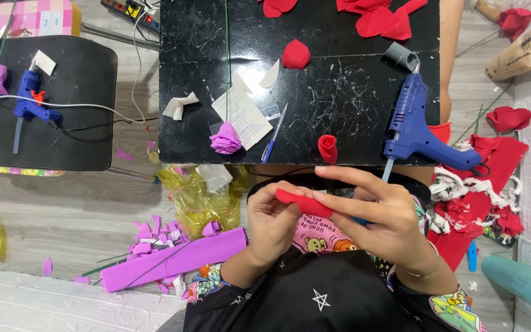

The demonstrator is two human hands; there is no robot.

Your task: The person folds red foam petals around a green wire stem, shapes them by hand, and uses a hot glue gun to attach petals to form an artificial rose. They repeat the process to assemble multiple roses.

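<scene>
Both hands [333, 215] around red petal [302, 203]

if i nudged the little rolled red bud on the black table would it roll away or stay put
The red bud probably stays put: it seems to stand on end. Tipped over, its rolled round shape could roll. It looks like thin foam, so likely very light and easily squashed.

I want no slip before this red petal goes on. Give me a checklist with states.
1. Red foam petal pinched by both the left hand and the right hand: ok.
2. Small rolled red foam bud within reach at the black table edge: ok.
3. Blue plastic glue gun lying on the table, near the right hand: ok.
4. Glue gun hot: cannot tell.
5. More cut red foam petals at the table's far side: ok.
</scene>
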